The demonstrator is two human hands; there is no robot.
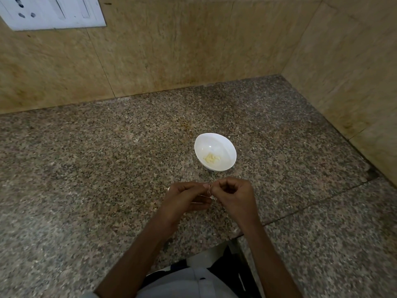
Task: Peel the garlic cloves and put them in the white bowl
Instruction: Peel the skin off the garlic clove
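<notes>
A small white bowl (215, 145) stands on the granite counter, with a few pale peeled garlic cloves (211, 158) lying at its bottom. Just in front of the bowl, my left hand (185, 197) and my right hand (233, 195) meet above the counter. Between their fingertips they pinch a small garlic clove (210, 191) with thin papery skin hanging from it. Most of the clove is hidden by my fingers. Both hands have their fingers curled.
The speckled granite counter (107, 168) runs into a corner, with tan stone walls (171, 50) behind and at the right. A white switch plate (53, 11) is on the wall at the upper left. The counter's front edge is notched near my body.
</notes>
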